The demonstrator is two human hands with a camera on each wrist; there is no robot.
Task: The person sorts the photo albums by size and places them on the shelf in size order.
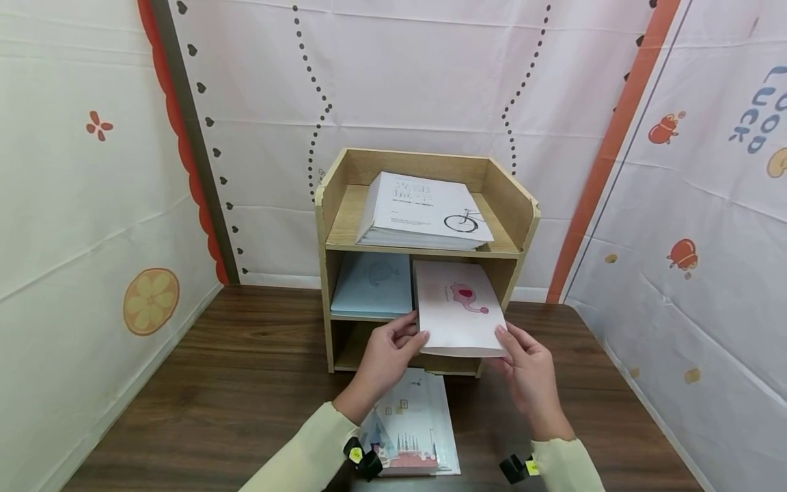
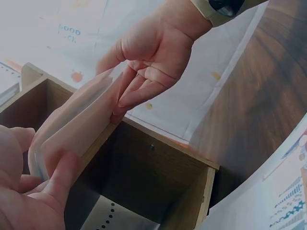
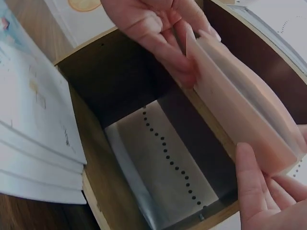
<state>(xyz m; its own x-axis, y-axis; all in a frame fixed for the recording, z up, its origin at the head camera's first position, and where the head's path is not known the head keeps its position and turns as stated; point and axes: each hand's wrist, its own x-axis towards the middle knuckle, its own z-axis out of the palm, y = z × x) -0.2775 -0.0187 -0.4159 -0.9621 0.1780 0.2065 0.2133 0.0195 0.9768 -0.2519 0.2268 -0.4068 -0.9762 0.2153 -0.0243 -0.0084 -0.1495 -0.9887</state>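
A pink notebook point(image 1: 462, 304) with an elephant drawing on its cover juts from the right half of the shelf's middle level. My left hand point(image 1: 389, 355) pinches its near left corner, thumb on top and fingers beneath. At the near right corner my right hand point(image 1: 530, 372) grips it the same way. The left wrist view shows its pale page edge point(image 2: 79, 122) between both hands; so does the right wrist view, where my right hand point(image 3: 271, 191) is closest. Beside it on the same level lies a light blue notebook point(image 1: 373, 282).
The wooden shelf point(image 1: 324, 273) stands on a dark wood table point(image 1: 258, 383). White books point(image 1: 424, 212) with a bicycle drawing lie on its top level. A stack of white illustrated books point(image 1: 408, 424) lies in front, under my forearms. Printed white cloth surrounds the table.
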